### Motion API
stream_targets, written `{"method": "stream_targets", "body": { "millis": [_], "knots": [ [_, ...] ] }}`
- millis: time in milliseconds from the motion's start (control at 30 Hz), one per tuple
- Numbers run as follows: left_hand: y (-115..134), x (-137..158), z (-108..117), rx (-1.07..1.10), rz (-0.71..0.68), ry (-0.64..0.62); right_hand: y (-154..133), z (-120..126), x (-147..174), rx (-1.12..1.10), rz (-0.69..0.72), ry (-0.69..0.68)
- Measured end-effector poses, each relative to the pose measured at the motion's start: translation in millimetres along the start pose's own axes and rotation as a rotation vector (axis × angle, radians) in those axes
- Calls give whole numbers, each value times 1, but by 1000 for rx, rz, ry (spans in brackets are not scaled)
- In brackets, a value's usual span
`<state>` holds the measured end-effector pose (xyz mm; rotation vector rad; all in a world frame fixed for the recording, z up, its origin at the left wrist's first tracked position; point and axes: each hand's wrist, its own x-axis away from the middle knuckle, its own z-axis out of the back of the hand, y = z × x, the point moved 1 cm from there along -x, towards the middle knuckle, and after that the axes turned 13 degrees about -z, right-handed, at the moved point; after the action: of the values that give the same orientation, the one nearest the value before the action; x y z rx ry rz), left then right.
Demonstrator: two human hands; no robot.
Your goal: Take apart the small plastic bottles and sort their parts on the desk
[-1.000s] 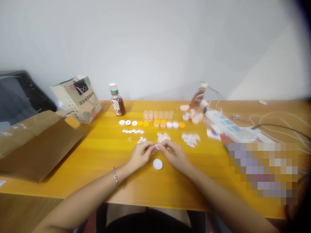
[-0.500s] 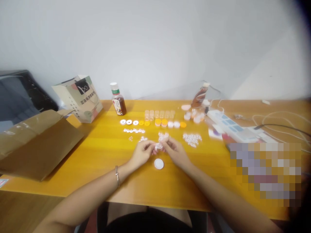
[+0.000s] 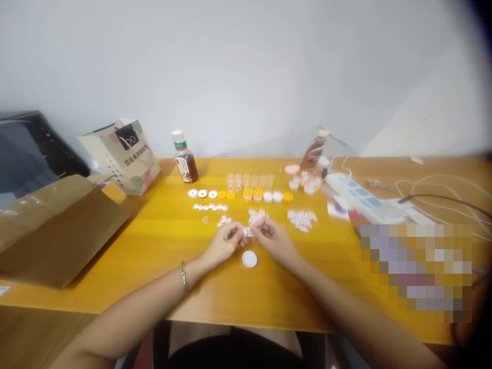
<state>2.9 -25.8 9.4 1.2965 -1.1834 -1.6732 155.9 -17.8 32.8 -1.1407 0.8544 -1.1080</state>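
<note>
My left hand [image 3: 227, 240] and my right hand [image 3: 273, 239] meet over the middle of the table, fingertips pinched from both sides on a small white part with dark openings [image 3: 248, 232]. Its exact kind is too small to tell. Just below the hands lies a round white lid [image 3: 249, 259]. Beyond the fingers is a small pile of white pieces [image 3: 256, 215], partly covered by my right hand. A larger pile of similar white pieces [image 3: 302, 220] is to the right. Small white pieces [image 3: 224, 221] lie close to my left hand.
Behind are rows of white and orange discs [image 3: 230, 195] and clear cups [image 3: 250, 181]. Two brown-liquid bottles, one left [image 3: 185, 161] and one right [image 3: 314, 151], stand near the wall. A cardboard box [image 3: 57, 236], a paper bag [image 3: 126, 159] and a power strip [image 3: 357, 197] flank the table.
The small white part between my fingertips has turned a little and shows less of itself. My right fingers have closed in slightly nearer the left. The whole view has shifted slightly.
</note>
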Motion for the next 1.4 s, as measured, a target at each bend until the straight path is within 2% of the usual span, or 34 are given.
{"method": "stream_targets", "body": {
  "millis": [133,267,400,533,633,833,1100,1200,1333,1400],
  "knots": [
    [0,0,-1,1,21,5,-2,1,4,184,124,44],
    [0,0,0,-90,-42,18,-4,2,5,302,217,67],
    [-1,2,4,-191,-121,71,-5,17,-3,223,92,193],
    [-1,2,7,-163,-108,71,-2,38,-17,154,-5,277],
    [-2,1,6,-160,-91,54,8,41,-25,244,-37,266],
    [-4,0,4,-146,-53,43,30,33,-33,380,-61,231],
    [-6,-1,4,-120,-11,44,29,35,-34,388,-47,227],
    [-6,0,4,-107,-9,50,19,31,-26,370,24,228],
    [-3,1,3,-140,-33,61,6,15,-6,368,245,78],
    [-3,2,3,-178,-55,58,3,5,3,414,329,48]
  ]
}}
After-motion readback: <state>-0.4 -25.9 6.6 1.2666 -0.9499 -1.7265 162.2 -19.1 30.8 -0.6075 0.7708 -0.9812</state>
